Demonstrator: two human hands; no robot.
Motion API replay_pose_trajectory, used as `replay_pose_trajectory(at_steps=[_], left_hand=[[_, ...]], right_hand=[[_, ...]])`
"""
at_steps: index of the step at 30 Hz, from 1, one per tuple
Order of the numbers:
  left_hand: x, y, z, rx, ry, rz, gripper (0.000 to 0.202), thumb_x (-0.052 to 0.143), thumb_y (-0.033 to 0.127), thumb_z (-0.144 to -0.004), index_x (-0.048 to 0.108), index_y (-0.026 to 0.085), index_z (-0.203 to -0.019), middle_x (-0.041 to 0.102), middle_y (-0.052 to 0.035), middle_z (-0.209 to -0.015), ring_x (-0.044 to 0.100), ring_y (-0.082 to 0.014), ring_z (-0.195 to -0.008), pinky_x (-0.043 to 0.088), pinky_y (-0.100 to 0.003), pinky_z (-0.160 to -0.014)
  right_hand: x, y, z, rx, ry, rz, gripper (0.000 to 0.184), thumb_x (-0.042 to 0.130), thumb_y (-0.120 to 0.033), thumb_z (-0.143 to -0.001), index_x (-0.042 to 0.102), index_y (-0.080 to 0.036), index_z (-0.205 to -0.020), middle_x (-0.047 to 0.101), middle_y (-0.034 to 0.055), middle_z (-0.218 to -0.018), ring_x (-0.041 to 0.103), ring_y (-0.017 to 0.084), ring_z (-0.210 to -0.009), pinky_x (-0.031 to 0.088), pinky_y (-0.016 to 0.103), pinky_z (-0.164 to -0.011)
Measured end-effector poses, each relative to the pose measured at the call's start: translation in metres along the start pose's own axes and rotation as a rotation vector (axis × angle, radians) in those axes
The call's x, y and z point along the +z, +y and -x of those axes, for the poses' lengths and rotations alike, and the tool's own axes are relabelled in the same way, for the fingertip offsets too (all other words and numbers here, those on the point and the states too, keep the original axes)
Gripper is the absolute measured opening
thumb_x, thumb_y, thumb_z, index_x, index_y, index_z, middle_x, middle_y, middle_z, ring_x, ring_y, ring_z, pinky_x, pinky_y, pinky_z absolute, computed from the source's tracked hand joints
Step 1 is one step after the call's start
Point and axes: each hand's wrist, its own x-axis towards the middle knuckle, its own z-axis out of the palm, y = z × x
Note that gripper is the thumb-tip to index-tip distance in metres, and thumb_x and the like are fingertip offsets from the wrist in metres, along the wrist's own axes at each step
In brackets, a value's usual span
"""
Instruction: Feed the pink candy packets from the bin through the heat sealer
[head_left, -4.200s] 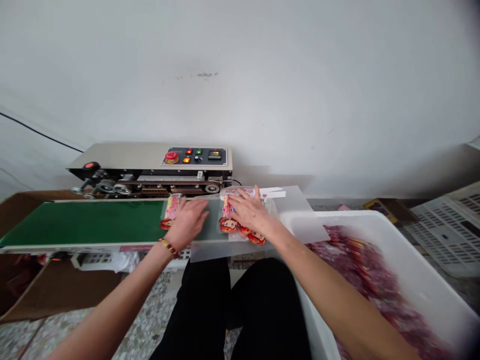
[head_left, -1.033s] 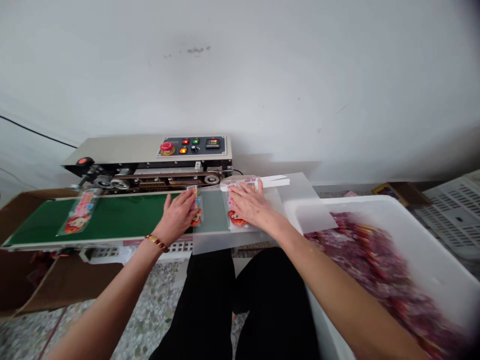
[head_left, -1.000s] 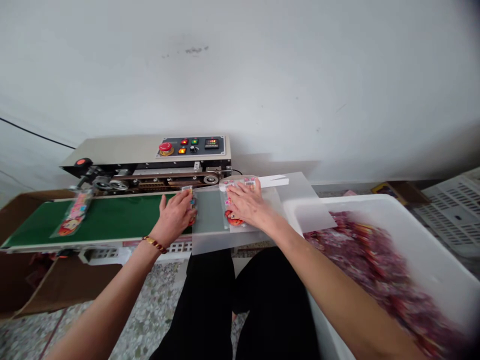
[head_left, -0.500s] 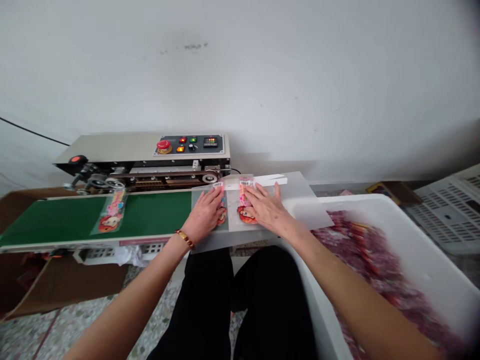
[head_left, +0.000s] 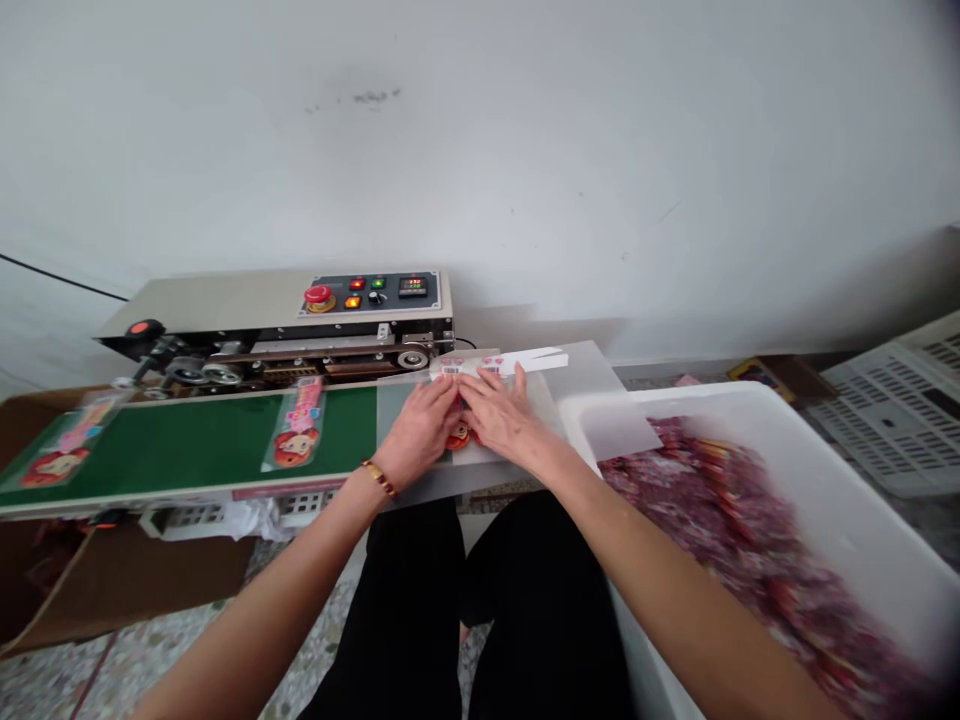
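My left hand (head_left: 421,428) lies with its fingers stretched out over a clear packet (head_left: 457,432) that has a red-haired cartoon figure and a barcode. Close beside it, my right hand (head_left: 504,412) rests flat, its fingertips nearly meeting the left ones; a second barcode shows just above it, the rest mostly covered. Both hands are on a translucent sheet (head_left: 592,390) at the right end of a green conveyor belt (head_left: 225,440). On the belt lie one similar packet (head_left: 296,432) in the middle and another packet (head_left: 67,450) at the left end.
Behind the belt stands a band sealing machine (head_left: 247,305) with lit buttons and a display. A white tub (head_left: 757,400) full of packets is at my right, with a pale plastic crate (head_left: 892,410) beyond. A cardboard box (head_left: 150,570) sits below the belt's left side.
One packet has left my left hand and travelled left onto the belt. The packet ahead of it has moved to the left end. My right hand has shifted left, close to my left hand.
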Motion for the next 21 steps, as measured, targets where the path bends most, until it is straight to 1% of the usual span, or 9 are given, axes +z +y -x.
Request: replay_pose_trajectory(at_steps=[3, 6, 9, 13, 14, 16, 18, 19, 21], left_hand=[[0.01, 0.008, -0.007, -0.015, -0.03, -0.034, 0.045, 0.044, 0.027, -0.1, 0.051, 0.013, -0.142, 0.047, -0.0177, -0.157, 0.039, -0.0301, -0.15, 0.032, -0.056, -0.124], [0.008, -0.001, 0.001, -0.04, -0.013, -0.056, 0.047, 0.043, 0.025, -0.1, 0.049, 0.015, -0.145, 0.045, -0.0165, -0.158, 0.037, -0.0292, -0.151, 0.031, -0.056, -0.125], [-0.002, -0.019, 0.015, -0.06, -0.004, -0.047, 0.048, 0.042, 0.026, -0.1, 0.048, 0.017, -0.147, 0.046, -0.0157, -0.158, 0.036, -0.0288, -0.151, 0.033, -0.056, -0.124], [-0.022, -0.054, 0.04, -0.077, 0.004, -0.036, 0.047, 0.045, 0.032, -0.099, 0.052, 0.015, -0.142, 0.047, -0.0155, -0.157, 0.037, -0.0289, -0.151, 0.035, -0.054, -0.123], [-0.028, -0.063, 0.047, -0.094, 0.016, -0.055, 0.045, 0.046, 0.033, -0.099, 0.053, 0.015, -0.14, 0.049, -0.0152, -0.156, 0.039, -0.0294, -0.15, 0.035, -0.055, -0.123], [-0.037, -0.074, 0.057, -0.162, 0.067, -0.127, 0.041, 0.047, 0.033, -0.099, 0.058, 0.016, -0.135, 0.054, -0.0162, -0.152, 0.047, -0.0325, -0.144, 0.032, -0.063, -0.122], [-0.04, -0.073, 0.059, -0.212, 0.136, -0.191, 0.037, 0.046, 0.032, -0.099, 0.061, 0.015, -0.128, 0.061, -0.0173, -0.143, 0.055, -0.0347, -0.137, 0.029, -0.069, -0.121], [-0.039, -0.067, 0.055, -0.2, 0.155, -0.192, 0.036, 0.045, 0.031, -0.1, 0.062, 0.015, -0.127, 0.064, -0.0172, -0.14, 0.057, -0.0338, -0.134, 0.029, -0.068, -0.121], [-0.032, -0.047, 0.04, -0.1, 0.137, -0.131, 0.038, 0.042, 0.03, -0.101, 0.06, 0.016, -0.13, 0.064, -0.0158, -0.139, 0.058, -0.0296, -0.134, 0.032, -0.061, -0.123]], right_hand=[[-0.003, 0.016, 0.009, 0.045, 0.023, 0.05, 0.043, 0.033, -0.024, -0.104, 0.06, -0.021, -0.138, 0.056, 0.0118, -0.151, 0.039, 0.034, -0.145, 0.008, 0.079, -0.117], [-0.001, 0.026, 0.015, 0.065, 0.022, 0.068, 0.044, 0.034, -0.031, -0.106, 0.057, -0.022, -0.142, 0.054, 0.0116, -0.153, 0.039, 0.035, -0.146, 0.008, 0.078, -0.117], [0.002, 0.024, 0.013, 0.063, -0.009, 0.055, 0.045, 0.034, -0.034, -0.106, 0.054, -0.024, -0.146, 0.049, 0.0099, -0.157, 0.039, 0.035, -0.147, 0.01, 0.077, -0.118], [0.006, 0.011, 0.002, 0.027, -0.014, -0.002, 0.045, 0.035, -0.034, -0.106, 0.055, -0.023, -0.146, 0.05, 0.0103, -0.156, 0.039, 0.034, -0.146, 0.009, 0.074, -0.121], [0.007, 0.008, -0.001, 0.011, -0.009, -0.013, 0.045, 0.036, -0.033, -0.106, 0.055, -0.023, -0.145, 0.051, 0.0103, -0.156, 0.039, 0.034, -0.146, 0.008, 0.073, -0.121], [0.01, 0.0, -0.008, -0.019, 0.0, -0.021, 0.043, 0.038, -0.033, -0.106, 0.055, -0.024, -0.145, 0.052, 0.0093, -0.155, 0.039, 0.033, -0.146, 0.009, 0.071, -0.123], [0.014, -0.006, -0.015, -0.04, 0.005, -0.023, 0.042, 0.04, -0.034, -0.106, 0.055, -0.028, -0.144, 0.053, 0.0067, -0.154, 0.038, 0.032, -0.147, 0.011, 0.068, -0.124], [0.015, -0.008, -0.018, -0.045, 0.007, -0.03, 0.042, 0.04, -0.034, -0.106, 0.055, -0.03, -0.144, 0.053, 0.0056, -0.154, 0.038, 0.031, -0.147, 0.012, 0.067, -0.124], [0.015, -0.011, -0.021, -0.045, 0.005, -0.061, 0.042, 0.039, -0.032, -0.105, 0.055, -0.029, -0.144, 0.053, 0.0053, -0.154, 0.038, 0.031, -0.147, 0.012, 0.067, -0.124]])
